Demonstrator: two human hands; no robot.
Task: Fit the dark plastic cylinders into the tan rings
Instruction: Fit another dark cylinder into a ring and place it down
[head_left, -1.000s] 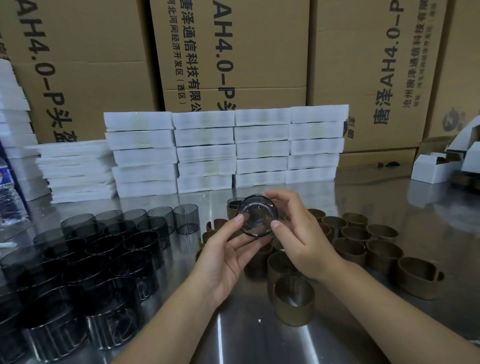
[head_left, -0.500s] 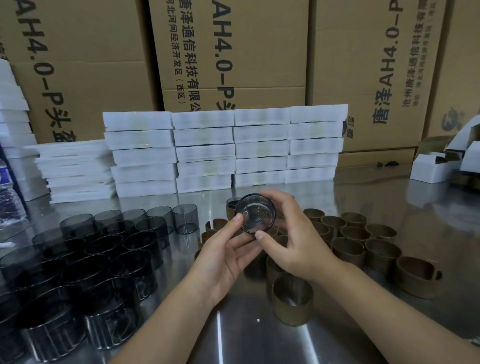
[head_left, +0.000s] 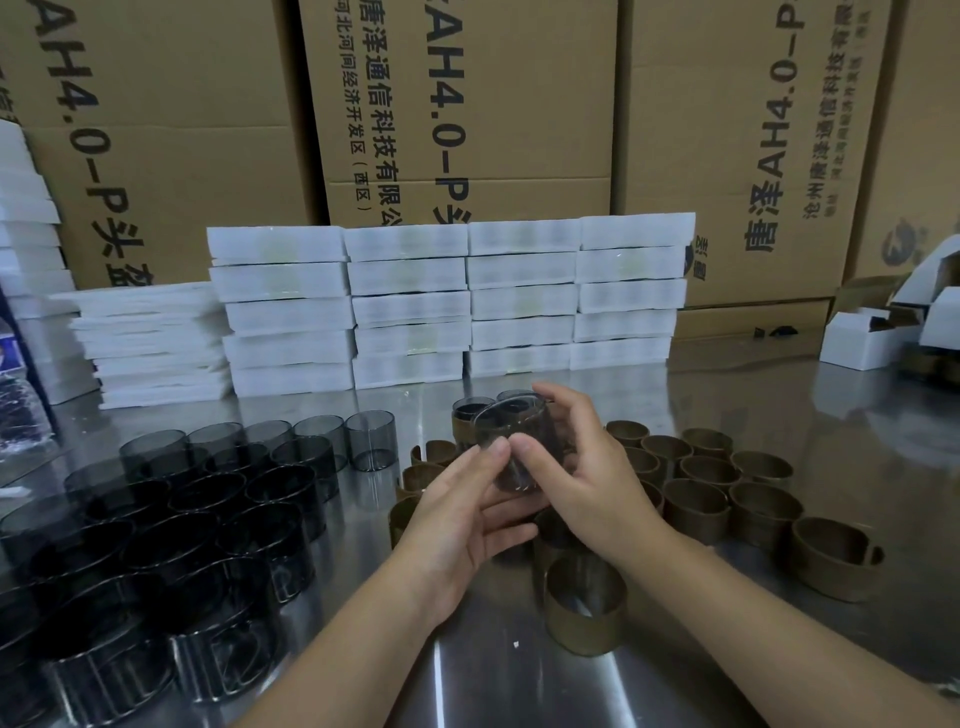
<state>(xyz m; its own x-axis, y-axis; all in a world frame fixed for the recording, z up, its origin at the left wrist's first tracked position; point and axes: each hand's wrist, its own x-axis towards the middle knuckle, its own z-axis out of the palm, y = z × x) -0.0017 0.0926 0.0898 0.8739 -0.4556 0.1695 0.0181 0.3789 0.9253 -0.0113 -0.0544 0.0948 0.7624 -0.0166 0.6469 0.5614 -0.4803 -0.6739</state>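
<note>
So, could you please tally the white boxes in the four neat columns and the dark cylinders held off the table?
white boxes: 20 (four columns of 5)
dark cylinder, pinched between the left hand and the right hand: 1
Total: 21

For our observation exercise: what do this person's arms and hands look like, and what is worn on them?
The left forearm and right forearm are bare to the frame edge; no sleeves show. The left hand and right hand wear no gloves, rings or watch.
</note>
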